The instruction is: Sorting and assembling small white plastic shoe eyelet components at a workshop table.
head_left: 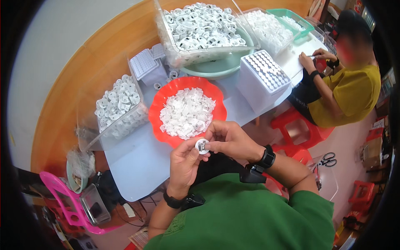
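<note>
My left hand [184,163] pinches a small round white plastic part [202,146] between thumb and fingers, just past the table's near edge. A dark and silvery metal piece shows in the middle of the part. My right hand [231,139] is closed too, with its thumb and fingertips at the right side of the same part. Whether a separate small piece sits between those fingertips is hidden. Right behind my hands stands a red scalloped bowl [157,100], heaped with small translucent white plastic pieces [187,112].
A clear bin [139,100] of round white parts stands left. Behind are a larger full bin [183,56] over a green basin [204,74] and a white box with rows of discs [266,71]. A co-worker in yellow [354,96] sits at right, near red stools [287,125].
</note>
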`<state>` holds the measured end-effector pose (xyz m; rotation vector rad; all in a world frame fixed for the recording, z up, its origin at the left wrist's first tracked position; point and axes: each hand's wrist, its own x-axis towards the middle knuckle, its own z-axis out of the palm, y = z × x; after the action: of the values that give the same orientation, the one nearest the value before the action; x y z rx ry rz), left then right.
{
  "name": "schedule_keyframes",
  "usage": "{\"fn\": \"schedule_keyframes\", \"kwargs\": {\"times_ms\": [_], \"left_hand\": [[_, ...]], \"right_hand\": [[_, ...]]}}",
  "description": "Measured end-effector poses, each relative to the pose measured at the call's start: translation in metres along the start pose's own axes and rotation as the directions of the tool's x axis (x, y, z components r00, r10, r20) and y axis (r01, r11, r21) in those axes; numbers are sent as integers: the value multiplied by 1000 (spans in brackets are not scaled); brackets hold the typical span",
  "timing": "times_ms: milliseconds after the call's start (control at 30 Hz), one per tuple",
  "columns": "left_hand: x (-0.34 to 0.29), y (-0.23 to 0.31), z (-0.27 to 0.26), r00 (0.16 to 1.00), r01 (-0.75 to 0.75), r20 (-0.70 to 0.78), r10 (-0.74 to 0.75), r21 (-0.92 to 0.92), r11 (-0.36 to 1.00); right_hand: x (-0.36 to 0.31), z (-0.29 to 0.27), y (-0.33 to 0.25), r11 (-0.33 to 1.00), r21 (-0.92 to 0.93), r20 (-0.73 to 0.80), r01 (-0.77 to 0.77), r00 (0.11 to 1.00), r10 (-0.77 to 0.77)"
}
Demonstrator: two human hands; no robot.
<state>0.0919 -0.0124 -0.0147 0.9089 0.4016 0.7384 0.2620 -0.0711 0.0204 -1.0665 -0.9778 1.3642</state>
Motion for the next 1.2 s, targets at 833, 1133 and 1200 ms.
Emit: {"fn": "schedule_keyframes", "kwargs": {"times_ms": [833,1133,1200], "left_hand": [[13,-8,-6,974,-220,37,221,342,913],[9,-3,-2,968,-236,47,245,488,840],[5,-4,-2,971,-226,40,234,461,858]], "right_hand": [[12,-1,27,105,-783,340,612,564,-752],[10,4,21,141,-796,302,588,590,-749],[12,3,18,140,-791,317,595,595,-739]]}}
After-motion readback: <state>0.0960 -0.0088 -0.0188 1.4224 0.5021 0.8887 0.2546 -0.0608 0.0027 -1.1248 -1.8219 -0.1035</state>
